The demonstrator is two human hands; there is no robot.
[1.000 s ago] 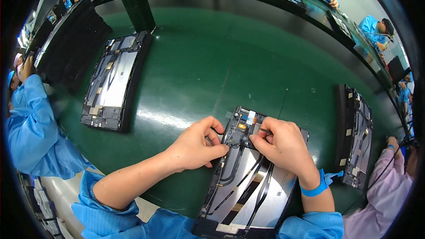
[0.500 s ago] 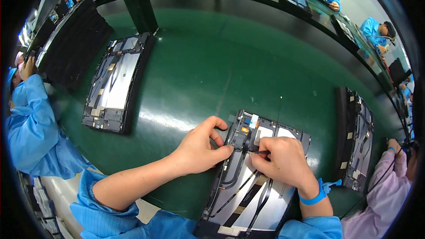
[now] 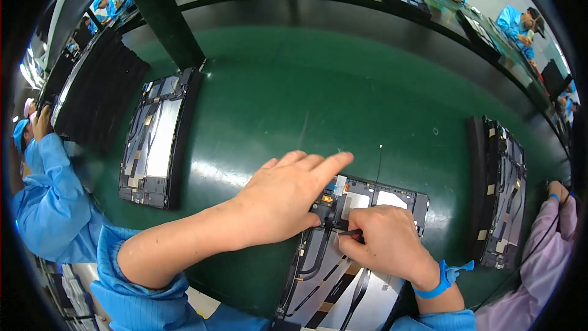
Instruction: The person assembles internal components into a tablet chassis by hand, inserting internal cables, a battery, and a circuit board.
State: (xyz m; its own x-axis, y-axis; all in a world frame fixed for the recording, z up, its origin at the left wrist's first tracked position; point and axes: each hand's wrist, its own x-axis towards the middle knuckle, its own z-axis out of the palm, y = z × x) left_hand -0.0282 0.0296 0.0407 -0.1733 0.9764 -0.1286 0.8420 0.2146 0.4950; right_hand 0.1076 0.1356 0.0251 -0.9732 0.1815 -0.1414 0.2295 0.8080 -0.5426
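Note:
An opened tablet [image 3: 380, 291] lies in front of me, its silvery battery surface, black ribbon cables and dark circuit area exposed. My right hand [image 3: 386, 239] rests over its upper middle, closed on thin black tweezers [image 3: 351, 233] whose tip points left at the black cable beside the circuit area. Most of the tweezers is hidden in my fingers. My left hand [image 3: 288, 193] hovers at the tablet's upper left corner, fingers stretched out and thumb close to the left edge. A thin dark wire [image 3: 380, 162] sticks up past the tablet's top edge.
Another opened tablet [image 3: 153, 141] lies on a black tray at the left; more stand stacked at the right [image 3: 505, 193]. Black trays [image 3: 101, 89] pile up behind a green post [image 3: 160, 15]. Co-workers sit left [image 3: 52, 184], right [image 3: 527, 270] and across the raised shelf.
My left hand has lifted and opened, its fingers stretching up and right over the tablet's corner. My right hand has moved slightly down with the tweezers. The view has shifted a little.

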